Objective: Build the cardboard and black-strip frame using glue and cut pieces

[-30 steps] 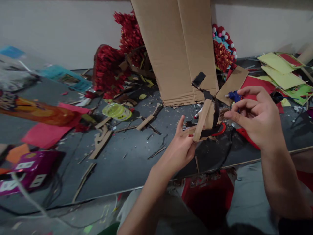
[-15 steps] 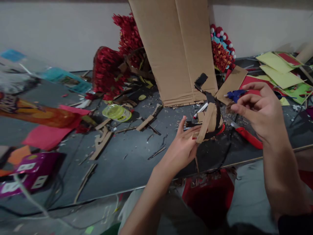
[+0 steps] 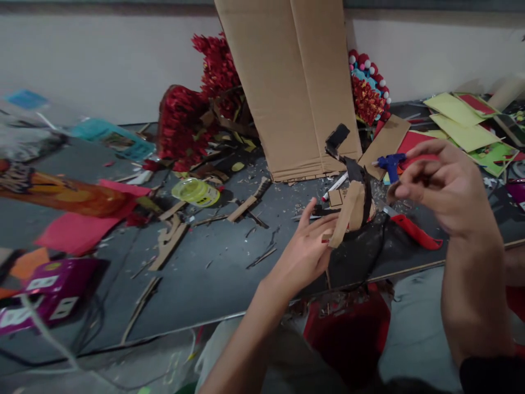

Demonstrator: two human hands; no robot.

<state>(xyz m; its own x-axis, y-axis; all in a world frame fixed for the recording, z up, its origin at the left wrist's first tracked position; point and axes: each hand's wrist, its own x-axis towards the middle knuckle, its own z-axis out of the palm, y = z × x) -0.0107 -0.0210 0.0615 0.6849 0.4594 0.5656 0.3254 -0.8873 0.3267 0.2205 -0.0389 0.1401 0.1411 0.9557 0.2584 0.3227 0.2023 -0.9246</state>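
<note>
My left hand (image 3: 309,249) holds a small cardboard construction (image 3: 355,205) low over the table, its fingers partly hidden behind a bent tan strip. Black-coated pieces stick up from the construction's top. My right hand (image 3: 445,183), raised to the right of it, pinches a small brown scrap (image 3: 394,191), seemingly cardboard. Just beyond those fingertips lies a blue glue gun (image 3: 391,163), partly covered by the hand. Below my right hand is a red-handled cutter knife (image 3: 416,232) with its blade toward the construction. A white marker (image 3: 335,186) lies behind the construction.
A tall cardboard sheet (image 3: 293,87) leans against the wall. Red paper-petal pieces (image 3: 180,128) stand left of it. A yellow-green jar (image 3: 196,192), cardboard scraps (image 3: 170,241) and a purple box (image 3: 49,293) lie leftward. Coloured sheets (image 3: 463,128) are piled at the right. A cable crosses the front.
The view has shifted slightly. My right hand has moved a little to the right with the scrap, and more of the glue gun shows. My left hand keeps its hold.
</note>
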